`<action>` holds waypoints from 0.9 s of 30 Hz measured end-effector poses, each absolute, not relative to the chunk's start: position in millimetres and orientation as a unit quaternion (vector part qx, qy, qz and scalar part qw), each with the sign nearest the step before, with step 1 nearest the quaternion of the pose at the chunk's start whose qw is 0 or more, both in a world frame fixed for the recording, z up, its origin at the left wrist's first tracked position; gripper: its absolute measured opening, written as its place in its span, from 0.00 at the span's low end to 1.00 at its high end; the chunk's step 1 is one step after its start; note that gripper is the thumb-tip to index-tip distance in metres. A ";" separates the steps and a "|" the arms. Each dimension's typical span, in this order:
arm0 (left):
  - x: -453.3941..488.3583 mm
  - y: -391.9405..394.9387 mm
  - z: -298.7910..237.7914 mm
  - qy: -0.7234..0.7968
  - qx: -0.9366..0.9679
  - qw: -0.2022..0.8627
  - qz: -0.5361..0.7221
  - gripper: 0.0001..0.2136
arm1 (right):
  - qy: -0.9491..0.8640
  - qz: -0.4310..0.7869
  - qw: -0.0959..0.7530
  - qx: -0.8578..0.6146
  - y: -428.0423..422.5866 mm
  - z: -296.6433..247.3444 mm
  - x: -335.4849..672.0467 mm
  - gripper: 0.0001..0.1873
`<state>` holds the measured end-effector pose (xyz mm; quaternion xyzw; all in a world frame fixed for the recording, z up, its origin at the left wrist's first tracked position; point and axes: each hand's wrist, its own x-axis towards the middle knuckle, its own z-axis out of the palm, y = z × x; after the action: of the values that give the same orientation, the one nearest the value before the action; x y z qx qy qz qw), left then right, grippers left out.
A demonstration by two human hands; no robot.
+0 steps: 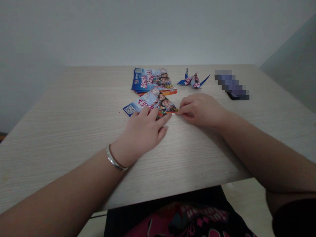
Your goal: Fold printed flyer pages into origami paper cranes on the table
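Observation:
A printed leaflet [165,99] with a picture of people, red lettering and a QR code lies turned at an angle on the table. Across its near part rests my left hand [145,130], fingers spread and pressing the paper down; a silver bangle circles that wrist. My right hand [201,108] has its fingers pinched together on the leaflet's right corner. A small white strip shows between the left index finger and the right fingertips. The left hand covers the near edge of the sheet.
Just behind the leaflet sits a stack of similar leaflets [154,79]. To its right stands a folded paper crane [194,80] in blue and red print. A blurred-out phone-like object [232,86] lies farther right. The pale wood-grain table [74,131] meets a wall at the back.

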<state>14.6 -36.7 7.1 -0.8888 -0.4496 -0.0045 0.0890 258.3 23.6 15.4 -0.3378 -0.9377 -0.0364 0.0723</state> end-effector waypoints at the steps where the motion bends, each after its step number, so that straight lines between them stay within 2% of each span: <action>1: 14.4 -36.9 7.2 -0.451 -0.888 0.089 -0.004 0.23 | -0.940 -0.038 0.074 -0.329 26.7 15.5 261.7 0.15; 7: 13.2 -37.2 6.8 -0.446 -0.891 0.086 -0.016 0.23 | -0.938 0.002 0.091 -0.336 41.5 14.5 284.8 0.15; 12: 14.8 -37.1 7.4 -0.447 -0.890 0.088 -0.019 0.23 | -0.928 0.022 0.185 -0.322 35.3 9.3 272.3 0.17; 15: 15.4 -37.2 8.2 -0.449 -0.889 0.089 -0.012 0.23 | -0.945 0.030 0.149 -0.288 28.6 8.6 260.1 0.14; 21: 16.3 -38.2 12.0 -0.446 -0.891 0.085 0.003 0.23 | -0.938 0.017 0.084 -0.334 22.2 16.2 252.5 0.14; 24: 20.1 -41.0 13.3 -0.451 -0.889 0.079 -0.001 0.20 | -0.936 0.015 0.069 -0.346 22.3 20.2 252.0 0.14; 27: 24.3 -44.3 12.8 -0.463 -0.882 0.088 -0.009 0.22 | -0.935 0.016 0.063 -0.348 23.2 21.5 252.3 0.14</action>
<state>24.3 -44.3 12.8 -0.8817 -0.4633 -0.0091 0.0882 252.3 23.2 21.5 -0.3484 -0.9351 0.0159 0.0627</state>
